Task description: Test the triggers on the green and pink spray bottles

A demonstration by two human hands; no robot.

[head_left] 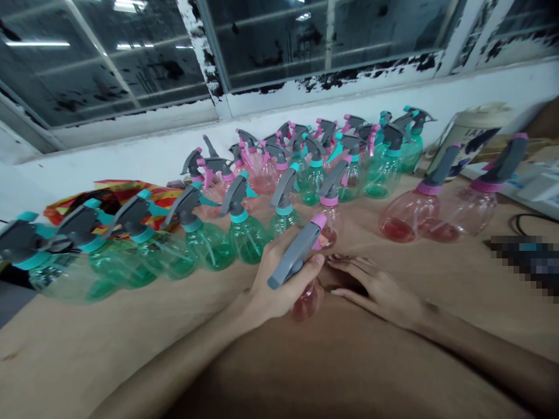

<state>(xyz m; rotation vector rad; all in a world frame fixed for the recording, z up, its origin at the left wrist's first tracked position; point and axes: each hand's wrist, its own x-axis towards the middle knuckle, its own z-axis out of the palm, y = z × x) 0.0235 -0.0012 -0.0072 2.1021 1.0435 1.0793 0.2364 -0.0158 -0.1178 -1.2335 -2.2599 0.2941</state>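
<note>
My left hand [271, 285] is wrapped round the neck of a pink spray bottle [308, 302] with a grey trigger head and a pink nozzle. The bottle stands on the table in front of me, with a little pink liquid showing low in it. Just to its right, my right hand [386, 294] rests low over the table, fingers stretched out and apart, holding nothing. Beyond the left hand stands a green spray bottle [248, 238], one of several in a row. Close behind the held one is another pink spray bottle [329, 215], partly covered.
Many more pink and green bottles crowd towards the wall. Two pink spray bottles [408, 212] stand at right, near a cream container [469, 137] and a blurred-out dark object [528, 259]. A red-yellow bag [126, 192] lies behind the left row. Windows [327, 41] rise behind.
</note>
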